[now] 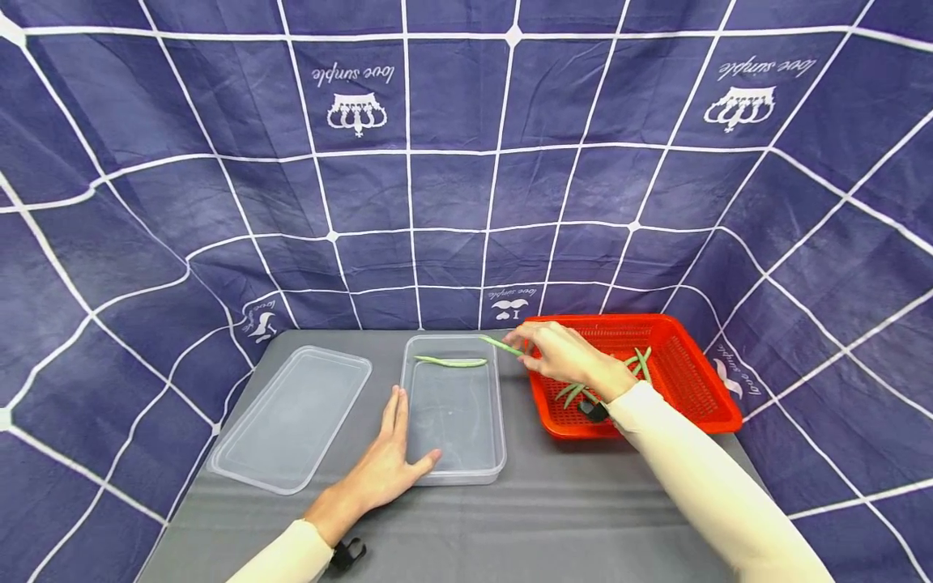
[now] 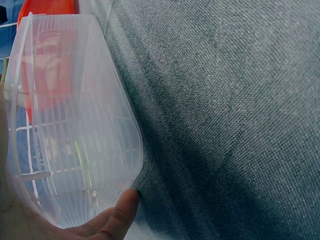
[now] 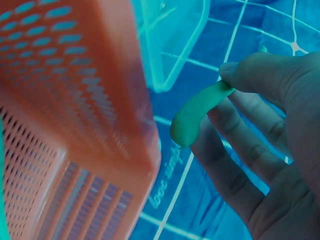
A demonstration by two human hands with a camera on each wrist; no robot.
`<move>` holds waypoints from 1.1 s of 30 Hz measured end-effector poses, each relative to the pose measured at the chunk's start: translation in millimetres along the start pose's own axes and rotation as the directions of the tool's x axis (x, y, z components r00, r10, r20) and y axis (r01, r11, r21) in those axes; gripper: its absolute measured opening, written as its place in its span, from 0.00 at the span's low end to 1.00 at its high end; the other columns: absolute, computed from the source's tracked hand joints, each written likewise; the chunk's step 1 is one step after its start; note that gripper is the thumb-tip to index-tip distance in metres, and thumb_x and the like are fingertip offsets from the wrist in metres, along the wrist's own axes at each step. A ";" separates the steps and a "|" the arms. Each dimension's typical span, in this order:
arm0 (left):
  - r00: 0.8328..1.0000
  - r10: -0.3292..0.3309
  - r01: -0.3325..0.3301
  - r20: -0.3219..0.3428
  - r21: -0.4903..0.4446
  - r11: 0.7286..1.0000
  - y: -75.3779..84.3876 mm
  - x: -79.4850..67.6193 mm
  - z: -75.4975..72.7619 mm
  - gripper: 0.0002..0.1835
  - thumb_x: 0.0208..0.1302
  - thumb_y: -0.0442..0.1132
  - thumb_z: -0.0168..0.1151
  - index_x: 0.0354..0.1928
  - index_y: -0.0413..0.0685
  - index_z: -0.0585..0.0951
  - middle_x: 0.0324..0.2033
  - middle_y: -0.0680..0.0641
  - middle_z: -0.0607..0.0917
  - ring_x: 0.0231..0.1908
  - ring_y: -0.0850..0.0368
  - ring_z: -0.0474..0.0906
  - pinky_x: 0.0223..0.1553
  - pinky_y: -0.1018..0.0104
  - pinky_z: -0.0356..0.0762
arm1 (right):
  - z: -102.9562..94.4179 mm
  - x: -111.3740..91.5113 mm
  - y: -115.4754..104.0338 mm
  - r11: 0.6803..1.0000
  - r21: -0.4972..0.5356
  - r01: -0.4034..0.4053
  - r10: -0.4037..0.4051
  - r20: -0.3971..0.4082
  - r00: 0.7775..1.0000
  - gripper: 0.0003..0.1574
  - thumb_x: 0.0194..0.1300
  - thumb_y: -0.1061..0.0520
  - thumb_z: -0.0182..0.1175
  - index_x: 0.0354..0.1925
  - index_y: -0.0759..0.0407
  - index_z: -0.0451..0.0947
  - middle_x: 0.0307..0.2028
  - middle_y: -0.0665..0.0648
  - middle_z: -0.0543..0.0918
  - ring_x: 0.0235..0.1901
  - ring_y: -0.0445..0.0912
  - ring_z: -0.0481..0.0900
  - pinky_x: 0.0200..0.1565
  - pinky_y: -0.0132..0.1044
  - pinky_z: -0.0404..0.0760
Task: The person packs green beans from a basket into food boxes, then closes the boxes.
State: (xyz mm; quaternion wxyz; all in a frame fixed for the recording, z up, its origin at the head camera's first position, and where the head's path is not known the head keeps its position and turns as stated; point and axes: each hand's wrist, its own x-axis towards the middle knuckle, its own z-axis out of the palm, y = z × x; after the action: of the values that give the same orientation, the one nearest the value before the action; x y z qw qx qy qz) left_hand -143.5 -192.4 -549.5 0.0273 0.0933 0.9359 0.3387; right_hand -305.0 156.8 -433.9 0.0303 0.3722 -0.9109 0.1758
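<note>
Between thumb and fingers my right hand (image 1: 557, 352) pinches a green bean (image 1: 500, 346), whose far end reaches over the right rim of a clear plastic container (image 1: 452, 417). In the right wrist view the near end of this bean (image 3: 192, 120) sticks out past the thumb. One more green bean (image 1: 450, 362) lies across the far part of the container. My left hand (image 1: 389, 461) rests against the container's left side, fingers straight and thumb over the near rim. The left wrist view shows its fingertips at the container's wall (image 2: 110, 125).
A red perforated basket (image 1: 692, 385) stands to the right, under my right forearm, with several green beans (image 1: 576, 394) inside. A flat clear lid (image 1: 291, 421) lies left of the container on the grey cloth (image 1: 466, 534). Blue checked fabric (image 1: 452, 194) hangs behind and at both sides.
</note>
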 end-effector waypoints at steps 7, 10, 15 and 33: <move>1.000 0.000 0.000 -0.007 -0.008 1.000 -0.2 -3.7 2.3 0.69 0.79 0.60 0.75 0.95 0.32 0.38 0.96 0.32 0.37 0.89 0.23 0.61 0.83 0.32 0.73 | 19.1 27.6 -11.9 0.998 0.002 0.061 -0.061 0.033 0.998 0.26 0.73 0.62 0.74 0.67 0.49 0.92 0.51 0.48 0.95 0.44 0.41 0.94 0.45 0.40 0.91; 1.000 0.000 0.000 -0.004 -0.011 1.000 0.9 -2.4 2.8 0.69 0.79 0.61 0.75 0.95 0.33 0.38 0.96 0.32 0.37 0.88 0.23 0.62 0.81 0.31 0.75 | 24.7 36.5 -15.9 0.997 0.008 0.078 -0.078 0.035 0.996 0.26 0.74 0.62 0.75 0.66 0.47 0.92 0.52 0.48 0.95 0.45 0.41 0.95 0.44 0.40 0.92; 1.000 0.003 -0.003 0.006 -0.013 1.000 2.0 -0.8 2.5 0.69 0.79 0.62 0.74 0.95 0.34 0.38 0.96 0.33 0.36 0.89 0.24 0.60 0.83 0.31 0.73 | 35.9 50.2 -22.9 0.997 0.013 0.075 -0.076 0.048 0.996 0.24 0.75 0.62 0.75 0.65 0.45 0.93 0.54 0.47 0.95 0.46 0.42 0.96 0.46 0.43 0.92; 1.000 0.005 -0.005 -0.002 0.006 1.000 3.6 1.2 1.9 0.69 0.79 0.61 0.75 0.94 0.31 0.38 0.96 0.31 0.36 0.91 0.24 0.56 0.84 0.32 0.71 | 68.8 91.9 -34.5 0.998 0.055 0.019 -0.024 0.104 0.994 0.21 0.77 0.59 0.74 0.63 0.43 0.95 0.49 0.47 0.95 0.47 0.42 0.95 0.50 0.45 0.93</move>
State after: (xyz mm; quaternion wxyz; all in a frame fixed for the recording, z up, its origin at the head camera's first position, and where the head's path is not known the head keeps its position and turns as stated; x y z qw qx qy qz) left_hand -143.9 -188.2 -548.7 0.0251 0.0951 0.9367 0.3359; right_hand -342.3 49.1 -471.0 -0.0256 0.3913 -0.9020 0.1805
